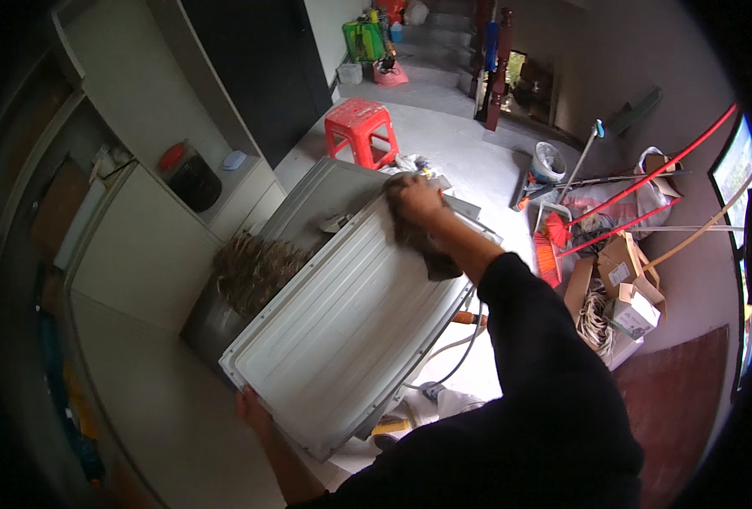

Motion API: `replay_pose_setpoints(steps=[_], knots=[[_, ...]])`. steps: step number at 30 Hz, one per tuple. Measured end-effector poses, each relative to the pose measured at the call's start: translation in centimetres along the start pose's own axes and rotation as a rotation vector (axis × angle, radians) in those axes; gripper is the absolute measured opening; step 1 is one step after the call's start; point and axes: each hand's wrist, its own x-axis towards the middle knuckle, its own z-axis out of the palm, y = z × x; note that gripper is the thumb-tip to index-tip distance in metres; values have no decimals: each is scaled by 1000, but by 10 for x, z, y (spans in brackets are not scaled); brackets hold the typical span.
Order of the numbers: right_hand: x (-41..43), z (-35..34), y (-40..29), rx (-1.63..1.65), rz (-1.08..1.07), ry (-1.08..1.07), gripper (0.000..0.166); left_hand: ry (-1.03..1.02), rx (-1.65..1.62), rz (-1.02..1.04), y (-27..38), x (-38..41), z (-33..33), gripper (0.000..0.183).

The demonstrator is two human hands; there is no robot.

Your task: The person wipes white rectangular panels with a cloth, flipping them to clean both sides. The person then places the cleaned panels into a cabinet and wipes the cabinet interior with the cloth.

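Observation:
A white ribbed metal panel lies tilted before me, with screws or holes along its rim. My left hand grips its lower left corner, and part of that hand is hidden. Near the panel's far end, my right hand presses a dark, dirty cloth against the far edge. Hand and cloth are somewhat blurred. Under and beyond the panel is a grey metal appliance body. A shaggy brown fibrous bundle rests on this body, beside the panel's left edge.
A red plastic stool stands beyond the appliance. Red-handled brooms, a bucket and cardboard boxes crowd the right wall. At left, a pale cabinet borders the work, with a red-lidded jar behind. A grey hose hangs below.

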Motion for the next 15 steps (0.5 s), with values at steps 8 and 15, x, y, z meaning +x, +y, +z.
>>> replay_pose_setpoints(steps=[8,15], knots=[[-27,-90,76,445,94,438,31,15,188,-66,-15,3,-7,30],[-96,-135,131,709,120,454,36,-15,13,-206,-20,10,-13,43]])
